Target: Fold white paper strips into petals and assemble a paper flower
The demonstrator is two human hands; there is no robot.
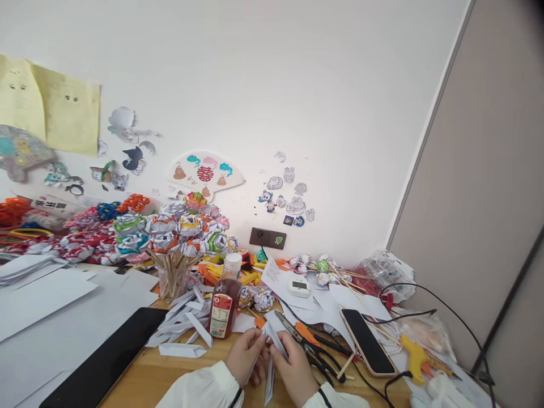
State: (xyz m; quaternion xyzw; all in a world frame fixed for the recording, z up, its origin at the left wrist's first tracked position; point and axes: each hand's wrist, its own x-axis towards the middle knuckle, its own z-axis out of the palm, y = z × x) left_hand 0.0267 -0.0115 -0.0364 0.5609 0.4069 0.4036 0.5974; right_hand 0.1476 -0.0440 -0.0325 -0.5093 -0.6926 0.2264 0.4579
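Near the table's front edge, my left hand (245, 358) pinches a folded white paper strip (277, 339) between thumb and fingers. My right hand (293, 365) is closed on the same strip from the other side. Part of the paper sticks up above the fingertips and a narrow end hangs down between the hands. Beside my left hand stands a bottle of red-brown liquid (224, 300) with a white cap. A pile of folded white paper strips (191, 317) lies further left. Black-handled scissors (317, 351) rest just right of my right hand.
A black tablet-like slab (106, 357) and white sheets (46, 317) cover the left. Paper flowers (165, 226) and a cup of sticks (172, 272) stand behind. Rightward lie a phone (368, 342), a white timer (300, 287), cables and a yellow glue gun (413, 358).
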